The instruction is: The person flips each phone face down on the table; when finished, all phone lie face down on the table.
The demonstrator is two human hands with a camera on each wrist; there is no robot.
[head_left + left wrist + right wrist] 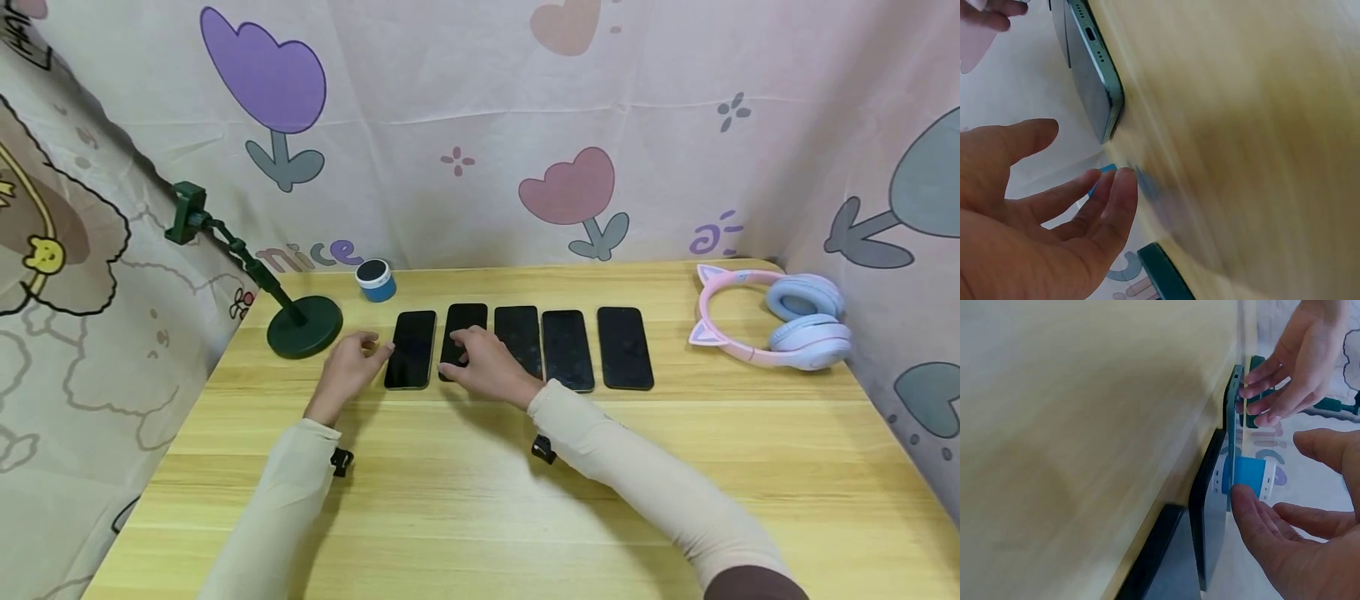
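Desk layout, front to rear

Front: pale sleeves cover both forearms; a small black device sits at the left wrist.

Middle: left hand is positioned just beside the left edge of the first phone, thumb and fingers parted, nothing between them. Right hand is positioned over the second phone, thumb and fingers also wide apart. I cannot tell whether either hand makes contact. The row continues rightward with the third phone, fourth phone and fifth phone, all flat, screens dark.

Rear: green stand at left, blue jar near it, cat-ear headphones at right. Patterned cloth hangs behind.
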